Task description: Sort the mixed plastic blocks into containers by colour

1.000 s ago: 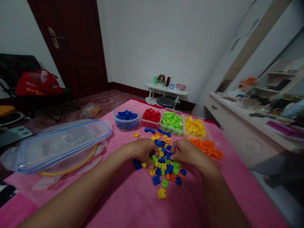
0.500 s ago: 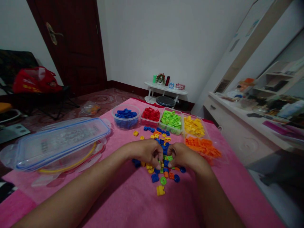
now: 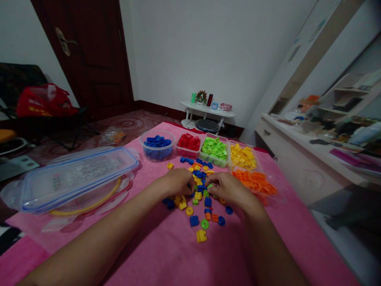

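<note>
A: Head cam: what's diff vs. a sec ago?
B: Both hands are farther up the pink cloth (image 3: 166, 254) now. They were over the near-middle of the loose heap of small mixed-colour plastic blocks (image 3: 198, 196). Now they sit on its far half, closer to the tubs.
A: Hand states?
B: The left hand (image 3: 177, 183) is knuckles up, fingers curled down into the heap's far-left edge. Its tips are buried among blue & yellow bits, so can't tell if it's pinching one. The right hand (image 3: 226, 189) is approx. the same: fingers bent, tips on pieces at the heap's centre. Pinch or just a push, can't tell. The hands are near each other, not touching.
A: What's uncovered now?
B: The near pieces, w/ no hand over them: a yellow notched block (image 3: 201, 235) closest to cam, a green ring (image 3: 204, 224) and a blue square block (image 3: 194, 221). All lie apart on the cloth.
A: Meaning for the work?
B: My read: the rummaging has shifted to the far part. The heap is still mixed, w/ plenty left.
A: Around it?
B: Beyond the heap there's a row:
- round clear tub of blue blocks (image 3: 157, 145)
- clear box of red blocks (image 3: 189, 143)
- clear box of lime-green blocks (image 3: 214, 147)
- batch of yellow blocks (image 3: 242, 155)
- batch of orange blocks (image 3: 254, 180), near the right hand

Off to the left is a large clear plastic lid w/ blue rim (image 3: 80, 174), well apart from the left hand.
</note>
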`<state>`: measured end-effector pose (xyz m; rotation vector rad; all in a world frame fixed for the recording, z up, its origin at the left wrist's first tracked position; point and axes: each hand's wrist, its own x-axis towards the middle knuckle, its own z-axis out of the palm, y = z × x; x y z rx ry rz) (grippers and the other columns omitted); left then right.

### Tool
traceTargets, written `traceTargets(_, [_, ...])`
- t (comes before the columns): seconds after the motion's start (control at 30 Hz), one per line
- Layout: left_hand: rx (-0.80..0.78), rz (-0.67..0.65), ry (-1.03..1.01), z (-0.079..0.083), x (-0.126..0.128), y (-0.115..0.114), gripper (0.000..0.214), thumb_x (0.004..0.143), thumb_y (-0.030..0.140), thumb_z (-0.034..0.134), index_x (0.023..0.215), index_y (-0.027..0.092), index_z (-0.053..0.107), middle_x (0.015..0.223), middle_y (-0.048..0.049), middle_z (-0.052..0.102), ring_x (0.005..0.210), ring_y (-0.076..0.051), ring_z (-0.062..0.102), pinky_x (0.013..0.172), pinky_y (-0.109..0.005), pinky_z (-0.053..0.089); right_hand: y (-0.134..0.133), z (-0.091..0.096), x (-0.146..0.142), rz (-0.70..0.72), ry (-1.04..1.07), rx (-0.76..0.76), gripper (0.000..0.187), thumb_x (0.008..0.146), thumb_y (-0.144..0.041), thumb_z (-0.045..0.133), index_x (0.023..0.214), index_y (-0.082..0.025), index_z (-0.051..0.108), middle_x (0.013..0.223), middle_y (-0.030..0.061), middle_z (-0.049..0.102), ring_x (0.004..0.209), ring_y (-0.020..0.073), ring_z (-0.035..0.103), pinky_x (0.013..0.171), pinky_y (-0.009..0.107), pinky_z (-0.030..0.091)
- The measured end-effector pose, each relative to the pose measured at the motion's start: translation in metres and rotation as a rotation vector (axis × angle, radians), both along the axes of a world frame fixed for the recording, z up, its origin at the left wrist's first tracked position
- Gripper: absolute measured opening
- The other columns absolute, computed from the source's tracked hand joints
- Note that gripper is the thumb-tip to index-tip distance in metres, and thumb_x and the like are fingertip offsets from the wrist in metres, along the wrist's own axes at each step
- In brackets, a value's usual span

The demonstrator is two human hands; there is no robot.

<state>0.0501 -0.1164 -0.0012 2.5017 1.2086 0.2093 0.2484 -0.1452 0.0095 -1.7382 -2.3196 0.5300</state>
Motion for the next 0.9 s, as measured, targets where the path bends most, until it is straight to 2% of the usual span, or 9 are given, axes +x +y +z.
traceTargets(0.13, [0.060,0.114,0.216,0.012,-0.014,0.009,0.023,0.067,0.019,0.058,0.082,0.024,0.075,0.083,-0.0063,0.073,0.075,-0.021,0.065,0.057,-0.024,0.040,0.001,0.001,-0.009,-0.048,-0.079,0.005,0.025,0.071,-0.011,0.051,0.078,-0.022,0.072,0.077,0.0017,0.068,0.069,0.0130,0.059,0.061,0.022,0.036])
traceTargets(0.2, [0.067,0.150,0.231,0.017,-0.019,0.012,0.026,0.071,0.023,0.057,0.089,0.023,0.074,0.088,-0.0075,0.073,0.079,-0.022,0.065,0.059,-0.025,0.041,0.001,0.001,-0.011,-0.080,-0.098,0.002,0.025,0.071,-0.010,0.050,0.075,-0.021,0.072,0.076,0.0022,0.069,0.069,0.0128,0.059,0.061,0.022,0.035])
traceTargets(0.3, [0.050,0.078,0.156,0.022,-0.022,0.012,0.026,0.074,0.028,0.055,0.092,0.023,0.073,0.088,-0.0063,0.073,0.078,-0.020,0.065,0.059,-0.024,0.041,0.001,0.003,-0.012,-0.080,-0.117,0.012,0.021,0.071,-0.012,0.052,0.075,-0.021,0.071,0.075,0.0020,0.068,0.067,0.0127,0.058,0.059,0.022,0.035])
traceTargets(0.43, [0.058,-0.030,0.141,0.019,-0.010,0.001,0.023,0.073,0.031,0.058,0.089,0.025,0.074,0.087,-0.0062,0.073,0.078,-0.021,0.065,0.063,-0.026,0.044,-0.003,0.005,-0.017,-0.096,-0.202,-0.011,0.019,0.069,-0.015,0.059,0.080,-0.024,0.072,0.079,0.0010,0.068,0.068,0.0133,0.058,0.058,0.023,0.034])
traceTargets(0.6, [0.099,0.052,0.313,0.011,0.013,-0.016,0.020,0.068,0.028,0.066,0.083,0.017,0.074,0.084,-0.0157,0.070,0.082,-0.031,0.066,0.071,-0.038,0.048,-0.006,-0.005,-0.028,-0.102,-0.334,-0.020,0.014,0.068,-0.024,0.067,0.082,-0.023,0.071,0.083,0.0041,0.069,0.076,0.0185,0.063,0.058,0.025,0.035])
traceTargets(0.73, [0.081,0.108,0.269,0.008,0.020,-0.020,0.018,0.063,0.019,0.068,0.080,0.015,0.073,0.082,-0.0169,0.069,0.082,-0.030,0.065,0.073,-0.036,0.047,-0.007,-0.011,-0.032,-0.105,-0.428,0.040,0.014,0.070,-0.026,0.066,0.082,-0.018,0.070,0.087,0.0107,0.070,0.082,0.0243,0.064,0.060,0.028,0.037])
traceTargets(0.83, [0.044,0.098,0.196,0.008,0.014,-0.014,0.015,0.062,0.023,0.068,0.075,0.016,0.073,0.076,-0.0130,0.069,0.073,-0.026,0.064,0.066,-0.031,0.045,-0.007,-0.008,-0.027,-0.101,-0.399,0.046,0.011,0.070,-0.025,0.066,0.079,-0.020,0.070,0.084,0.0087,0.070,0.079,0.0230,0.064,0.058,0.028,0.035])
traceTargets(0.9, [-0.005,0.064,0.041,0.007,0.007,-0.006,0.012,0.064,0.025,0.064,0.069,0.017,0.072,0.067,-0.0075,0.067,0.064,-0.020,0.060,0.058,-0.025,0.041,-0.007,-0.003,-0.021,-0.099,-0.341,0.027,0.009,0.070,-0.026,0.066,0.077,-0.022,0.071,0.080,0.0058,0.070,0.075,0.0204,0.063,0.057,0.026,0.033])
